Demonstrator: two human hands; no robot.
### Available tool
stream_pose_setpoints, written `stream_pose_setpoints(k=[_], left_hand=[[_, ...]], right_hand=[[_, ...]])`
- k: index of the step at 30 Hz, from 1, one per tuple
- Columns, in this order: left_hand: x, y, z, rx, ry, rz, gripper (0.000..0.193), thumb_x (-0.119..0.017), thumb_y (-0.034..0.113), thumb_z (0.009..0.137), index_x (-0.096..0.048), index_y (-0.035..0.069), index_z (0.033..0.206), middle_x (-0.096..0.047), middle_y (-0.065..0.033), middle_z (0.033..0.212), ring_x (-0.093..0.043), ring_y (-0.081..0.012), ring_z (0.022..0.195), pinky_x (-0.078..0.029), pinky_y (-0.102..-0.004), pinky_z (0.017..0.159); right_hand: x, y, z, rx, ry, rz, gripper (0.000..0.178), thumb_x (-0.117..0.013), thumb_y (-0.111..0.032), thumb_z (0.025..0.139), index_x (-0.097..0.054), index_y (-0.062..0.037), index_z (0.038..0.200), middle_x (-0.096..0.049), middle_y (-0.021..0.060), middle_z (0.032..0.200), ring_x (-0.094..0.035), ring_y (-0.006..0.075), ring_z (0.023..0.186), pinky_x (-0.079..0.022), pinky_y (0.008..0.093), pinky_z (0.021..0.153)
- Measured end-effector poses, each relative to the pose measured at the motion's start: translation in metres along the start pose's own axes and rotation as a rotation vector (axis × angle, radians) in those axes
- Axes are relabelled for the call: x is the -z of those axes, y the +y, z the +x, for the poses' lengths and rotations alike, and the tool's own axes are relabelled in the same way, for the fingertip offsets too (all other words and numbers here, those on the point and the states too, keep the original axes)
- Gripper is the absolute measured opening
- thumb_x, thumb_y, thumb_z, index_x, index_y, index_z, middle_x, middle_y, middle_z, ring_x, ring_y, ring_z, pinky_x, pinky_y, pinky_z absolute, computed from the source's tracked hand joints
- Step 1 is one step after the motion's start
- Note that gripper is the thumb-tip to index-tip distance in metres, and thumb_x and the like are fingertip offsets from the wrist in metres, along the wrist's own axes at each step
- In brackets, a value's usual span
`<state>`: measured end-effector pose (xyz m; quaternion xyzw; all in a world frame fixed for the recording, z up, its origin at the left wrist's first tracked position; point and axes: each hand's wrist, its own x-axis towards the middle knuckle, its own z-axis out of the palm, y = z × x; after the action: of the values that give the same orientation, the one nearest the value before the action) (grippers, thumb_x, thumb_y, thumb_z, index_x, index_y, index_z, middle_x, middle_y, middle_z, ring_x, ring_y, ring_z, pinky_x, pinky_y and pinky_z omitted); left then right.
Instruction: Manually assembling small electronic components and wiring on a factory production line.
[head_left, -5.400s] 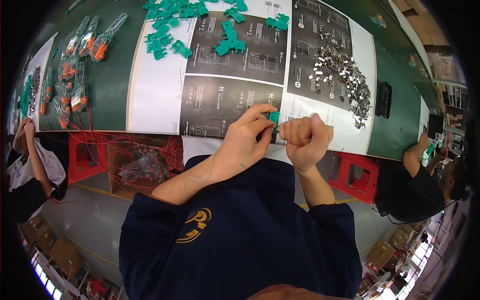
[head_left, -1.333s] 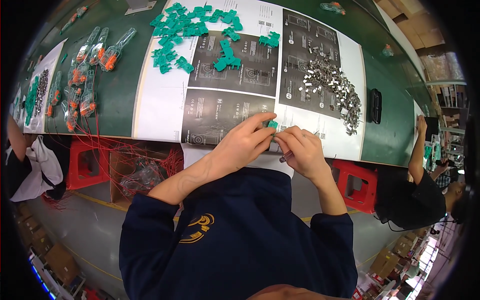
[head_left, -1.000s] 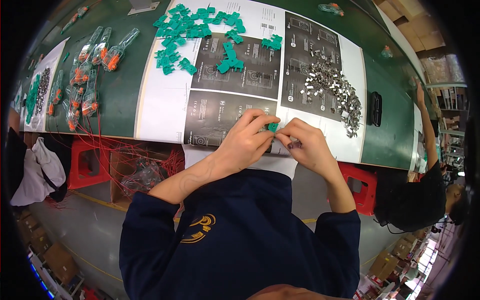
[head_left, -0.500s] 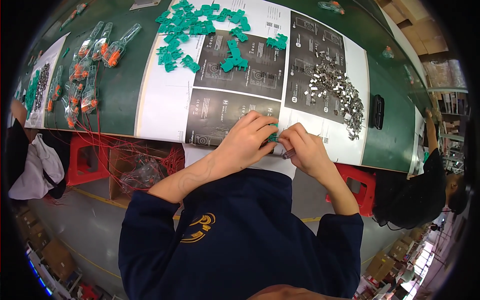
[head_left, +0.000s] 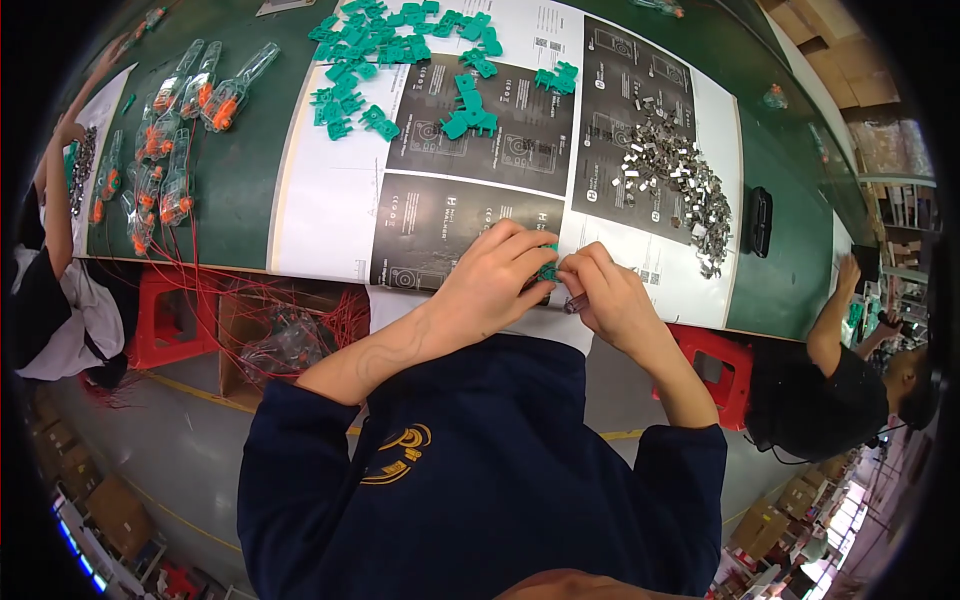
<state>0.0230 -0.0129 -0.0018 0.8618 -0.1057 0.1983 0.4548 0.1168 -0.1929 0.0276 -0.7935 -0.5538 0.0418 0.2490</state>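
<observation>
At the near edge of the table, my left hand [head_left: 497,272] is closed around a small green plastic part [head_left: 547,270], most of which its fingers hide. Close against it, my right hand [head_left: 607,292] pinches with thumb and fingertips at the part's right side. A small dark, rounded piece [head_left: 575,303] sticks out below the right fingers; its kind is not clear. Farther off lie loose green plastic parts [head_left: 468,110], several of them in a spread heap [head_left: 370,45]. To the right is a pile of small shiny metal pieces [head_left: 690,185].
Printed black-and-white sheets [head_left: 330,220] cover the green table [head_left: 235,160]. Clear-and-orange plastic housings [head_left: 228,100] with red wires lie at left. A black case [head_left: 760,222] sits at right. Red stools [head_left: 170,320] and a carton [head_left: 245,340] stand below. Co-workers sit on both sides.
My hands stay nearly in place, and the dark piece under my right fingers has tilted slightly. At left a co-worker's arms now reach over the table; the right co-worker's arm has shifted.
</observation>
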Motion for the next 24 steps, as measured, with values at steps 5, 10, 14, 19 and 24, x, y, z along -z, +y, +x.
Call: stream_pose_setpoints(k=[5,10,14,19,24], left_hand=[[-0.001,-0.002,-0.001,-0.003,0.007,-0.001,0.035,-0.077,0.006,0.071,-0.063,0.000,0.103,-0.061,-0.0127,0.115,-0.054,-0.0309,0.099,-0.048,-0.0375,0.085],[0.002,0.002,0.002,-0.022,0.009,0.023,0.036,-0.077,0.007,0.071,-0.063,0.000,0.104,-0.061,-0.0127,0.115,-0.055,-0.0307,0.098,-0.048,-0.0373,0.085],[0.000,0.001,0.000,-0.046,0.005,0.026,0.036,-0.076,0.007,0.072,-0.062,0.000,0.105,-0.061,-0.0127,0.114,-0.055,-0.0309,0.097,-0.048,-0.0372,0.085],[-0.001,0.008,-0.012,-0.085,0.030,0.160,0.032,-0.075,0.010,0.072,-0.063,0.000,0.100,-0.060,-0.0128,0.113,-0.055,-0.0295,0.095,-0.048,-0.0372,0.082],[0.002,0.009,-0.018,-0.153,-0.007,0.249,0.026,-0.073,0.015,0.074,-0.064,0.002,0.095,-0.060,-0.0125,0.114,-0.055,-0.0264,0.097,-0.047,-0.0348,0.078]], right_hand=[[0.005,0.002,0.006,-0.017,-0.053,0.016,0.013,-0.064,-0.001,0.085,-0.054,-0.0024,0.094,-0.055,0.0107,0.086,-0.060,0.0320,0.063,-0.048,0.0396,0.051],[0.016,0.023,0.019,-0.017,-0.234,0.219,0.013,-0.063,0.002,0.084,-0.054,-0.0013,0.093,-0.056,0.0105,0.085,-0.059,0.0310,0.063,-0.049,0.0386,0.057],[0.021,0.030,0.025,-0.028,-0.311,0.377,0.012,-0.063,0.003,0.081,-0.053,0.0001,0.088,-0.056,0.0108,0.083,-0.058,0.0294,0.064,-0.048,0.0362,0.060],[0.044,-0.010,0.020,-0.122,-0.204,0.489,0.016,-0.068,-0.001,0.073,-0.052,0.0006,0.077,-0.050,0.0098,0.072,-0.052,0.0255,0.062,-0.043,0.0315,0.058],[0.015,-0.022,-0.011,0.294,-0.043,0.526,0.023,-0.070,-0.005,0.066,-0.047,-0.0030,0.064,-0.042,0.0069,0.063,-0.044,0.0230,0.058,-0.038,0.0326,0.058]])
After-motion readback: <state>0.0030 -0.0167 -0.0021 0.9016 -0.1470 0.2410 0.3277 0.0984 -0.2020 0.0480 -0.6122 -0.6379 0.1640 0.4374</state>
